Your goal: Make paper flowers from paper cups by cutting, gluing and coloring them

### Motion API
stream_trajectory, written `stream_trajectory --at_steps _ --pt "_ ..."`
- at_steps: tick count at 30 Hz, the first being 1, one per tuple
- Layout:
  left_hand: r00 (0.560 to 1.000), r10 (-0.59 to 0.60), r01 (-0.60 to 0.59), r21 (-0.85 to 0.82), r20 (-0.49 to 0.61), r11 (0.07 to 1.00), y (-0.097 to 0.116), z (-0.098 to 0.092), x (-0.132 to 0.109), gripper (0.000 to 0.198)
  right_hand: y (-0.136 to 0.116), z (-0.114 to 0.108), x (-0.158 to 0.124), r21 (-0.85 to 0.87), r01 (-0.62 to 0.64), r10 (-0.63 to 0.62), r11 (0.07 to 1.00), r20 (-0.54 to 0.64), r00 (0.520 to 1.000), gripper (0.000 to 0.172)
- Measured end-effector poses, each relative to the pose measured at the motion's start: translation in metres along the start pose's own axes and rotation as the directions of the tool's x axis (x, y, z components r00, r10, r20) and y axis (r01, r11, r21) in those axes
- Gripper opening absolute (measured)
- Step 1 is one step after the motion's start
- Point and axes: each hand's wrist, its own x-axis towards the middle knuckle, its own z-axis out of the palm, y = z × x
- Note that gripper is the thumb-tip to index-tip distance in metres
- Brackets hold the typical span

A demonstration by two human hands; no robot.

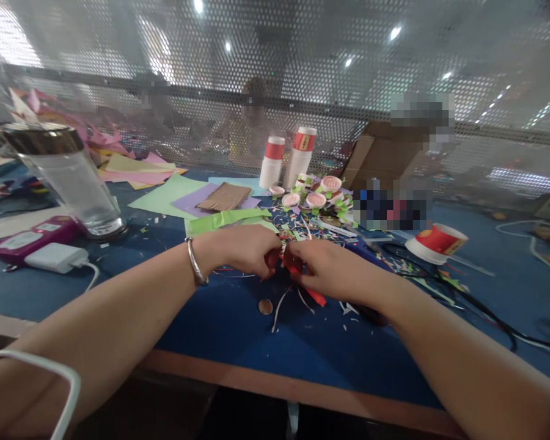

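Note:
Both of my hands meet over the blue tabletop at the near edge of a pile of paper scraps. My left hand (250,247), with a silver bangle at the wrist, is closed with its fingertips pinched; what lies in them is hidden. My right hand (327,269) is curled closed around a red strip (318,297), whose end sticks out below the fingers. White threads (282,305) trail on the table beneath the hands. A small round brownish disc (265,306) lies just below my left hand.
Small paper-cup pieces with green trim (316,200) sit heaped beyond the hands. Behind them stand stacked paper cups (301,156). Corrugated cardboard (224,197) rests on coloured paper (162,194). A glass bottle (73,189) stands left; a cut cup (437,242) and black cables (481,311) lie right.

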Motion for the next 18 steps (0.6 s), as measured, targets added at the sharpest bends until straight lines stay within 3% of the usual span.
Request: stream_trajectory --at_steps 7,10,14,18 --pt "0.996 0.038 -0.032 0.069 -0.083 0.997 0.013 0.005 0.002 0.007 -0.007 -0.014 -0.009 0.067 -0.060 0.056 0.996 0.065 0.996 0.009" --pt "0.994 0.063 -0.062 0.012 -0.090 0.998 0.019 0.006 0.002 0.007 -0.006 -0.024 -0.018 0.119 -0.093 0.086 0.989 0.065 0.994 0.001" --pt "0.995 0.078 -0.085 -0.112 -0.062 0.990 0.022 0.006 0.003 0.013 0.003 -0.035 -0.035 0.076 -0.198 0.193 0.977 0.065 0.979 0.015" --pt "0.986 0.143 -0.157 -0.175 -0.087 0.972 0.024 0.013 0.007 0.011 0.013 -0.033 -0.048 0.016 -0.294 0.287 0.956 0.174 0.942 0.018"
